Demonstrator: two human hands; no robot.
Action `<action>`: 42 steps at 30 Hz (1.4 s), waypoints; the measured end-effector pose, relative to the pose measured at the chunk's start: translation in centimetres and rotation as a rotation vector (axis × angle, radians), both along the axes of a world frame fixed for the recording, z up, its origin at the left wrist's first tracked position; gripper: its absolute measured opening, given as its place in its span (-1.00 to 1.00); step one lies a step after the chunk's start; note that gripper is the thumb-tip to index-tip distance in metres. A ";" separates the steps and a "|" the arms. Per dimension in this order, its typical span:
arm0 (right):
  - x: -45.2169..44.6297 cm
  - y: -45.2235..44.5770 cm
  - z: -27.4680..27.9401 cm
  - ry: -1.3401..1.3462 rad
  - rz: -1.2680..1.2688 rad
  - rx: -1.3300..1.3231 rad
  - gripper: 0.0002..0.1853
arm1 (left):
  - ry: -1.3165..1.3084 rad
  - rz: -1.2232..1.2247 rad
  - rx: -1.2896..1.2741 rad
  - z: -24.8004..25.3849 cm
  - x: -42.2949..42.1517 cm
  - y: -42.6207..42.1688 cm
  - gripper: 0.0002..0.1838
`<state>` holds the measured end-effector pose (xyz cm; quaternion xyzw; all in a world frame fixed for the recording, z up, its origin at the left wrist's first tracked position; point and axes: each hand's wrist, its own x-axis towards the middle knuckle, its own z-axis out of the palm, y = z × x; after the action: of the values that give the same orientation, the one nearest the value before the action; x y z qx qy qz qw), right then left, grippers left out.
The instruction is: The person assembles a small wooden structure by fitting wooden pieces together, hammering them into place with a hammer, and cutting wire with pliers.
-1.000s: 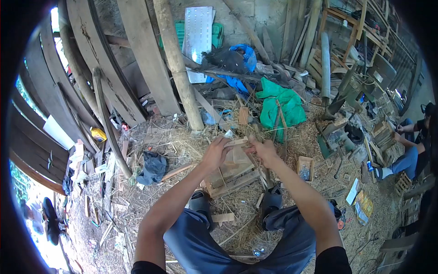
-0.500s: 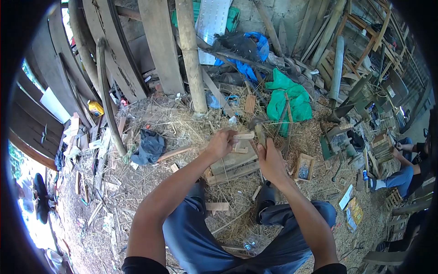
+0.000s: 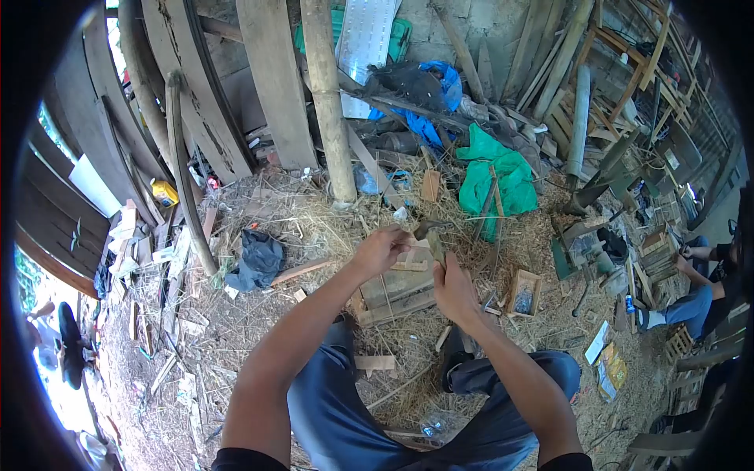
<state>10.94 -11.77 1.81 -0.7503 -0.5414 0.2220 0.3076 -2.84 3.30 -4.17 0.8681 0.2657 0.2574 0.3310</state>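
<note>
Pale wood sits pinched in the left hand, just left of the hammer the right hand grips, so work seems under way, though what is done or left I cannot tell.

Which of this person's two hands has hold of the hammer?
The right hand: it is wrapped around the handle of the hammer. The left hand appears close beside the hammer's head, off the handle.
</note>
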 end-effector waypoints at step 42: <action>0.5 0.5 -0.1 -0.142 0.126 0.094 -0.81 | -0.071 0.024 -0.139 -1.1 0.1 0.7 -0.71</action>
<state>11.40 -11.25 1.72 -0.7133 -0.6178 0.1616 0.2889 -2.78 4.02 -5.31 0.8300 0.2815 0.2729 0.3967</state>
